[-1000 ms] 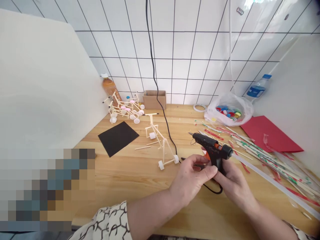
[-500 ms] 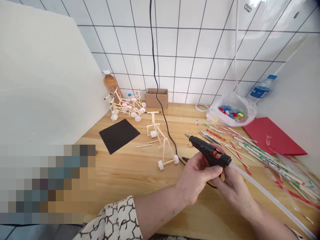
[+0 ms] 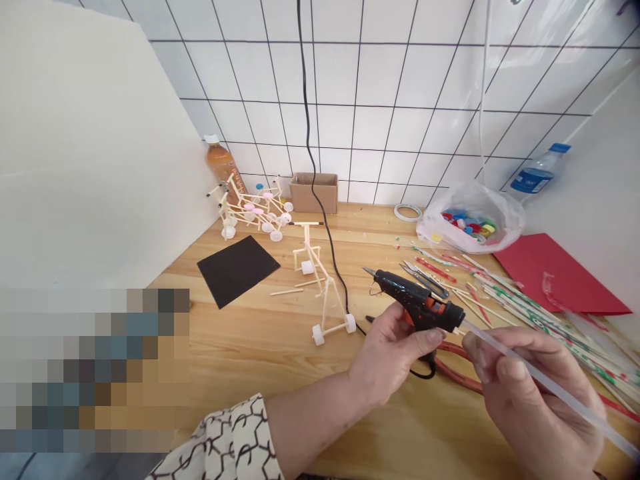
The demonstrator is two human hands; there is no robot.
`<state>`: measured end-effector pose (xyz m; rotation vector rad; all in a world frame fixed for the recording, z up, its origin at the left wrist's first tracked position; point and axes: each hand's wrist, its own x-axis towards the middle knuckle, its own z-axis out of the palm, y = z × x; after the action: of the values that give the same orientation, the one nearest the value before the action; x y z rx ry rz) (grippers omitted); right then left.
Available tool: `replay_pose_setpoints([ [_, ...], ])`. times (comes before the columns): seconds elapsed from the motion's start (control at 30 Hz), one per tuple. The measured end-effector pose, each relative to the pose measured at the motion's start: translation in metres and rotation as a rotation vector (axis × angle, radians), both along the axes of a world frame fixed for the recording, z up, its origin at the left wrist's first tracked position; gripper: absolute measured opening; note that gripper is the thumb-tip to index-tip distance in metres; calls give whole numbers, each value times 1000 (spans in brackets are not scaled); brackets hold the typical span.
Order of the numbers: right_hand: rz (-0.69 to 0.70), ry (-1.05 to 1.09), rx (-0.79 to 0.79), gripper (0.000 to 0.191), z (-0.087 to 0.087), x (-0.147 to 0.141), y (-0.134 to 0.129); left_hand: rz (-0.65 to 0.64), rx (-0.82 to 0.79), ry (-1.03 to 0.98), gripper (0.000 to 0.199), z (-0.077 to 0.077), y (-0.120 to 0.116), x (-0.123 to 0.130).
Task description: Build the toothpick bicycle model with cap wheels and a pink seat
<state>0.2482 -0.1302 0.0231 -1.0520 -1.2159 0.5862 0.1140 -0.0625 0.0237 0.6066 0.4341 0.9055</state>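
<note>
My left hand (image 3: 393,353) is wrapped round a black glue gun (image 3: 407,293), its nozzle pointing to the upper left. A long translucent glue stick (image 3: 565,393) runs out of the gun's back end. Its shaft passes along the fingers of my right hand (image 3: 535,393), which are curled round it. Left of the gun stands a stick frame (image 3: 325,283) with white round wheels. Pliers with red handles (image 3: 457,380) lie partly hidden between my hands.
Small stick models (image 3: 255,210) and a black sheet (image 3: 239,271) lie left. A cardboard box (image 3: 315,193) stands at the wall. To the right are a bag of caps (image 3: 470,220), snips (image 3: 425,277), wrapped sticks (image 3: 545,327) and a red sheet (image 3: 560,273). A black cable (image 3: 329,233) hangs down.
My right hand has moved off the glue gun to the right, onto the glue stick. The pliers' red handles have come into sight. My left hand still holds the gun.
</note>
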Motion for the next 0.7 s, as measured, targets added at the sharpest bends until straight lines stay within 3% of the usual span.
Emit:
replay_pose_setpoints([
  [0.3,-67,-12,57,16,-2,-1,2,-61,6,62,32,-3,-2,-1],
  [0.57,-9,85,-21,11,4,6,1,-78,-19,67,31,-2,-2,-1],
  [0.7,-59,-7,-67,10,7,14,2,-87,-21,66,30,1,-2,-2],
])
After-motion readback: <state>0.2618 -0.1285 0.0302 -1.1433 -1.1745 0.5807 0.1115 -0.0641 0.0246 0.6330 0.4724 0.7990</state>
